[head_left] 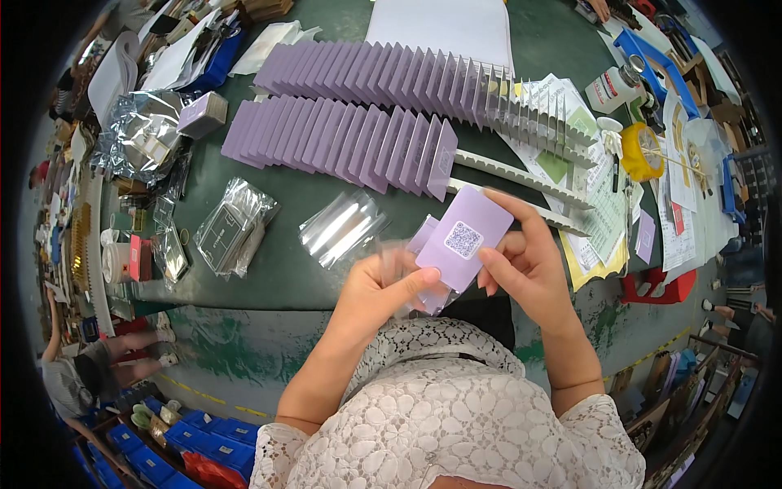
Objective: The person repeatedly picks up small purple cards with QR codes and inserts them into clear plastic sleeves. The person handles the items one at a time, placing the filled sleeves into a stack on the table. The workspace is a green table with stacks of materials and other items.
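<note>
Pinching a flat lilac rectangular card [464, 239] at near left, the left hand [371, 287] is apparently steadying it while the right hand [533, 279] is grasping its right edge.

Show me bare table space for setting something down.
Bare: between the near table edge and the clear film; also right of the white sheet at the back. Crowded: the middle, with purple card rows, and the right, with papers and a white bottle.
</note>
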A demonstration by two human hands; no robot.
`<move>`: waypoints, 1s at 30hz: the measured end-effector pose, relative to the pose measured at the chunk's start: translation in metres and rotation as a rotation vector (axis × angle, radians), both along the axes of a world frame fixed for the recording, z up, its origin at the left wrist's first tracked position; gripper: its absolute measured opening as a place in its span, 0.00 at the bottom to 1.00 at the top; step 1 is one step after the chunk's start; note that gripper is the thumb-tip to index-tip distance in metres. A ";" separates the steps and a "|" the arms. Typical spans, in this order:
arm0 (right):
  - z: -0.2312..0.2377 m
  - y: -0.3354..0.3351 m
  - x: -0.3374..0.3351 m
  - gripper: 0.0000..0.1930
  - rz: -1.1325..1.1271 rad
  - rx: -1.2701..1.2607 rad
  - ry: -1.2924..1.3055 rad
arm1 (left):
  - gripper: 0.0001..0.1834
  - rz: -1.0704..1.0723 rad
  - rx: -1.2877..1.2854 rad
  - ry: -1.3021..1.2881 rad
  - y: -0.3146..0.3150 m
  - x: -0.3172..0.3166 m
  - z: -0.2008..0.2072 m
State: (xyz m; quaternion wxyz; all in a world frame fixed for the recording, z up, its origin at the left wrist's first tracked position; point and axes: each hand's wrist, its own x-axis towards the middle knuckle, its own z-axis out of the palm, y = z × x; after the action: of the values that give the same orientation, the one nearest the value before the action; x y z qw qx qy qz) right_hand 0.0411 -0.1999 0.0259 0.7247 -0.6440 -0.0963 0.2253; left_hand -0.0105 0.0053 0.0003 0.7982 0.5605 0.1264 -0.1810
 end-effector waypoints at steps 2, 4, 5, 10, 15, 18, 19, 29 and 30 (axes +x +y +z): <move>-0.003 -0.001 -0.003 0.17 -0.002 -0.047 -0.044 | 0.10 -0.005 0.070 -0.032 0.000 -0.001 -0.004; -0.012 0.001 -0.003 0.20 0.055 -0.144 -0.211 | 0.08 0.052 0.038 -0.003 -0.004 -0.002 0.001; -0.009 0.000 -0.005 0.20 0.138 -0.195 -0.266 | 0.08 0.080 0.021 0.011 -0.005 -0.001 0.004; -0.024 0.006 -0.012 0.19 0.149 -0.155 -0.189 | 0.07 0.111 0.121 -0.049 -0.001 -0.001 -0.012; -0.028 0.003 0.004 0.21 0.039 -0.414 -0.288 | 0.10 0.422 0.402 -0.143 0.019 0.010 -0.007; -0.012 0.007 0.031 0.30 0.009 -0.547 -0.524 | 0.11 0.371 0.149 -0.080 0.028 0.013 -0.007; -0.012 0.015 0.044 0.32 -0.011 -0.538 -0.700 | 0.12 0.332 0.099 -0.069 0.026 0.012 -0.006; -0.013 0.017 0.060 0.38 0.108 -0.191 -0.804 | 0.09 0.184 -0.101 -0.018 0.013 0.004 -0.001; -0.015 0.017 0.048 0.36 0.116 -0.074 -0.708 | 0.09 0.167 -0.116 -0.025 0.010 0.004 0.000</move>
State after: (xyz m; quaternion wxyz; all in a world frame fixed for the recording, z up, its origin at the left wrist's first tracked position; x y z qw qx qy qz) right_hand 0.0893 -0.1825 0.0106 0.6086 -0.7014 -0.3696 0.0322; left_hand -0.0067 0.0155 0.0004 0.8433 0.5028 0.1520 -0.1136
